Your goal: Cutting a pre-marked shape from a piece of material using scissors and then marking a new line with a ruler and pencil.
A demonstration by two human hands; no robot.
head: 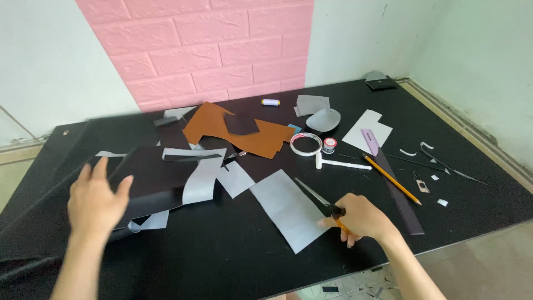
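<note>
Head view: our left hand (97, 203) lies flat, pinning the black sheet (152, 178); our right hand (361, 218) grips scissors (322, 201) over the grey sheet (288, 208).

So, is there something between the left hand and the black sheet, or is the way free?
Nothing visible is between them. The left hand already lies flat on the black sheet, fingers spread. The right hand holds scissors over the grey sheet, apart from it.

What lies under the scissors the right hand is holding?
The scissors in the right hand lie over a grey sheet on the black table. The handles are hidden inside the hand.
</note>
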